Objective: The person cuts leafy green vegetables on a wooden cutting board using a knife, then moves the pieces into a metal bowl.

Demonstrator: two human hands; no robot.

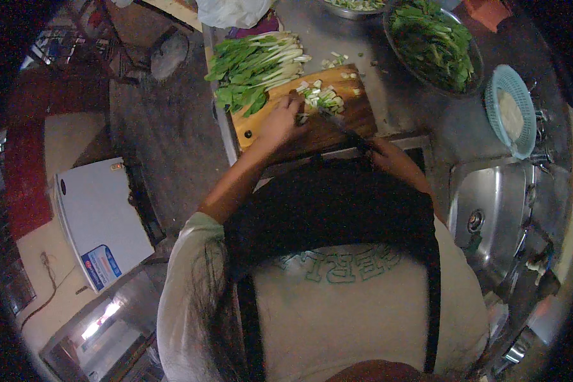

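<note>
My right hand (384, 155) grips the dark handle of a kitchen knife (336, 123). The blade points up and left across a wooden cutting board (363, 112), its tip by a pile of chopped pale stems (321, 97). On the board's left part is my left hand (282, 117), fingers bent down at the near side of that pile; whether they pinch any pieces is hidden. A bunch of leafy greens with white stems (262, 64) lies just beyond, partly over the board's upper left edge. A few cut bits (335, 60) are scattered past the board.
An oval bowl of leafy greens (477, 71) and a metal bowl of chopped pieces (355, 13) stand farther back. To the right are a light-blue plastic basket (494, 95) and a steel sink (496, 205). A white plastic bag (234, 13) sits at the back left.
</note>
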